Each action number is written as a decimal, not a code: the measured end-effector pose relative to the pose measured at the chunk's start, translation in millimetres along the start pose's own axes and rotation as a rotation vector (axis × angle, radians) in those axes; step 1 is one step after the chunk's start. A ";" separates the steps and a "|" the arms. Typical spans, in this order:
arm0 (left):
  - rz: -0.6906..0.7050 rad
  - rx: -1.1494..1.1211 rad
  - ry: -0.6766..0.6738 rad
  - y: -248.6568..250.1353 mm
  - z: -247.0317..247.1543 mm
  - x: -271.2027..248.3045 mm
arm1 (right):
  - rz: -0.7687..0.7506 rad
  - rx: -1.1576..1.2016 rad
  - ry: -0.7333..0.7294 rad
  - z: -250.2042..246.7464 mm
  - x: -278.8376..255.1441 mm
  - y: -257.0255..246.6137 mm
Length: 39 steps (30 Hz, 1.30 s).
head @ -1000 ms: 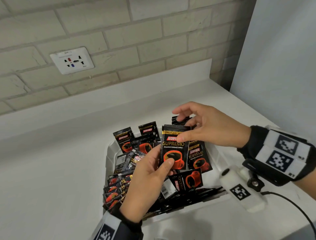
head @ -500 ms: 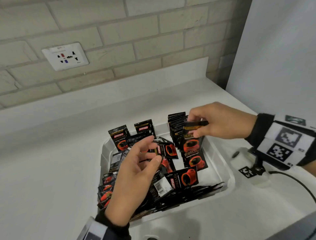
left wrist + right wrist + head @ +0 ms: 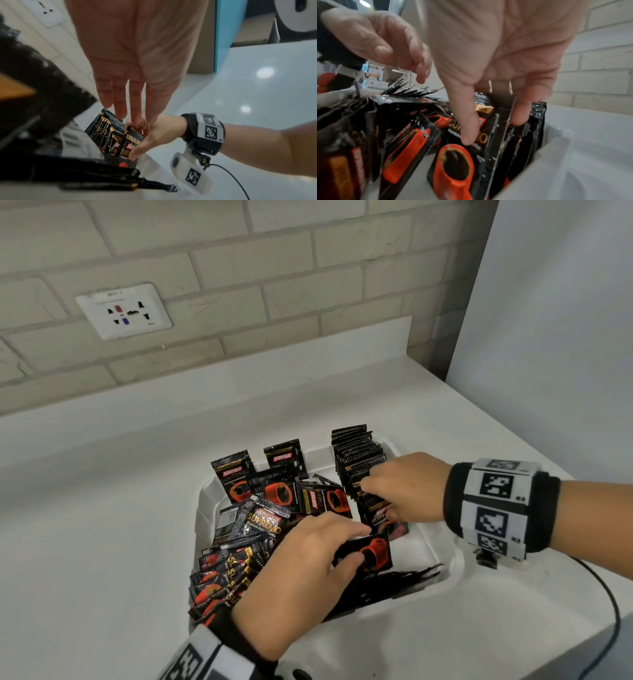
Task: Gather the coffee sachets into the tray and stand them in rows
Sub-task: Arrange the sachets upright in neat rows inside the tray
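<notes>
A white tray (image 3: 455,563) on the counter holds many black-and-red coffee sachets. A row of sachets (image 3: 356,450) stands upright along its back right side. My right hand (image 3: 378,499) pinches one sachet (image 3: 457,162) at the front of that row, thumb on its printed face and fingers behind it. My left hand (image 3: 361,544) reaches with fairly straight fingers over a loose sachet (image 3: 375,554) lying flat in the middle of the tray, index and thumb at its edge. Two sachets (image 3: 233,474) lean on the back wall. A fanned pile (image 3: 226,573) fills the left side.
The tray sits on a white counter (image 3: 102,525) against a brick wall with a socket plate (image 3: 123,311). A grey panel (image 3: 565,337) rises at the right. A black cable (image 3: 609,594) trails from my right wrist toward the counter's front right edge.
My right hand took the sachet from my left and lowered it against the standing row. The left hand let go and dropped onto a loose sachet in the tray's middle.
</notes>
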State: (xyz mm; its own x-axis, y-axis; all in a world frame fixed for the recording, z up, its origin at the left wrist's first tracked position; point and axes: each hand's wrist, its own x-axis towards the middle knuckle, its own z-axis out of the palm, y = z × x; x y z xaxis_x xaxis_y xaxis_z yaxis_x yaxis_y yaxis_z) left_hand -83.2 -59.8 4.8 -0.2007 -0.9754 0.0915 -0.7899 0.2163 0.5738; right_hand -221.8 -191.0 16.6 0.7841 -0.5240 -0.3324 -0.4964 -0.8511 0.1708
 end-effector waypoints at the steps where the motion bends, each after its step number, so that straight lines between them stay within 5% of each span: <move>1: 0.013 0.047 -0.039 0.3 -2.0 2.1 | 0.003 -0.033 0.019 -0.5 0.8 -0.4; 8: 0.078 0.225 -0.313 15.3 -7.5 21.3 | 0.073 -0.032 0.074 -1.1 6.3 0.4; 17: -0.088 0.280 -0.569 9.3 16.8 39.1 | 0.105 0.065 0.071 2.3 -5.0 5.2; 26: -0.104 0.401 -0.589 12.1 27.0 41.7 | 0.169 0.425 0.232 -8.0 -22.5 25.9; 30: -0.087 0.414 -0.585 9.2 30.0 41.3 | -0.078 0.386 -0.132 -2.1 -34.1 17.4; 33: -0.076 0.388 -0.530 8.5 30.0 40.5 | -0.188 0.149 -0.365 7.6 -29.8 1.4; 39: -0.119 0.148 -0.393 0.2 16.5 42.1 | -0.170 0.112 -0.402 18.0 -10.4 -10.3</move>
State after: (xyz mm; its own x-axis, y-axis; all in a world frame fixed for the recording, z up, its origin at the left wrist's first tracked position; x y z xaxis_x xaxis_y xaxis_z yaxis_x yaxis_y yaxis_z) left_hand -101.3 -100.1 -4.7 -0.2855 -0.9097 -0.3016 -0.8899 0.1348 0.4357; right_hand -231.6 -176.2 1.5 0.6623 -0.3046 -0.6845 -0.4274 -0.9040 -0.0114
